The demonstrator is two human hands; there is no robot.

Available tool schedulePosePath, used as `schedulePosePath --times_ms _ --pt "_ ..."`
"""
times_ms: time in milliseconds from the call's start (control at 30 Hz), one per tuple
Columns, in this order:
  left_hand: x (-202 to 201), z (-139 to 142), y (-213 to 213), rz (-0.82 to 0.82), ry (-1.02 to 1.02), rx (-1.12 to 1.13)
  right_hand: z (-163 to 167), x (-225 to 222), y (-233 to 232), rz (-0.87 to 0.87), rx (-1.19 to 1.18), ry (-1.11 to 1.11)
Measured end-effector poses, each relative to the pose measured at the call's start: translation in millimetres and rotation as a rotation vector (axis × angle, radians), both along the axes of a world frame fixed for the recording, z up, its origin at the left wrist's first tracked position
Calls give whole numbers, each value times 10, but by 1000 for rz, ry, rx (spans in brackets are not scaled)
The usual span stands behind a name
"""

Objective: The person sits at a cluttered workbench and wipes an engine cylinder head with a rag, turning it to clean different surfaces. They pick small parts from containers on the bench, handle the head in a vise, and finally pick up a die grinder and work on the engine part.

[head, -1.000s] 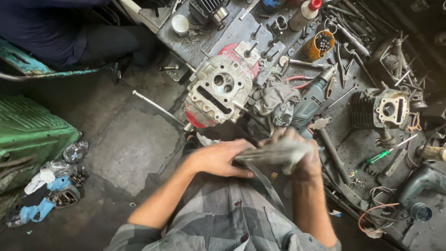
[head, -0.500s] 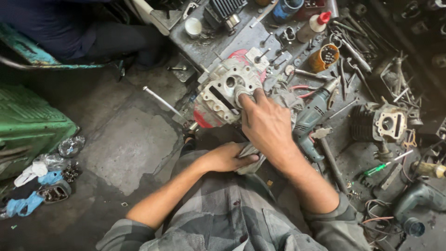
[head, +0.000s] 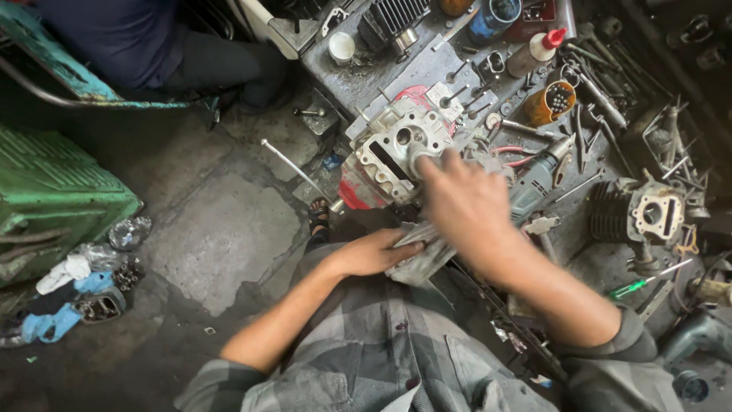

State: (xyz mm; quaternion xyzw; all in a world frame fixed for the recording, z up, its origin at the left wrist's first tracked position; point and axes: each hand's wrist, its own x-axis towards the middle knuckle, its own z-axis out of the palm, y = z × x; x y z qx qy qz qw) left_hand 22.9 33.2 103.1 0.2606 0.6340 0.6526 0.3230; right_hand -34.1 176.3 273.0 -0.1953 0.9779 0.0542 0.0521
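Grey cylinder head (head: 396,149) under my right hand (head: 465,206), fingertips touching, no grip. Left hand (head: 377,252), just below head, clamps metal part (head: 419,259).

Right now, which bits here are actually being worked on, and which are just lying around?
In hand:
- right hand reaching onto the grey cylinder head
- left hand holding a grey metal part

Lying about:
- power drill
- green screwdriver
- finned cylinder
- orange cup

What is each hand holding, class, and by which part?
The left hand holds a grey rag by its near edge. The right hand touches the cylinder head; its grip cannot be told.
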Motion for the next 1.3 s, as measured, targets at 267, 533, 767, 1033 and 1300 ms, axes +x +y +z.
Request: schedulePosePath --times_ms 267,533,767,1033,1300 --pt "52 77 -135 -75 -17 -189 302 10 73 -213 -148 -185" --pt "106 39 -175 -27 -102 -144 -126 -99 175 -118 -219 -149" --pt "141 15 -6 -17 -40 -73 27 -389 679 -107 -592 -491" --pt "125 -46 -6 -75 -27 -110 -46 -323 408 -201 -570 -557" --pt "25 -15 -51 -94 -89 -78 -37 -269 472 224 -259 -132"
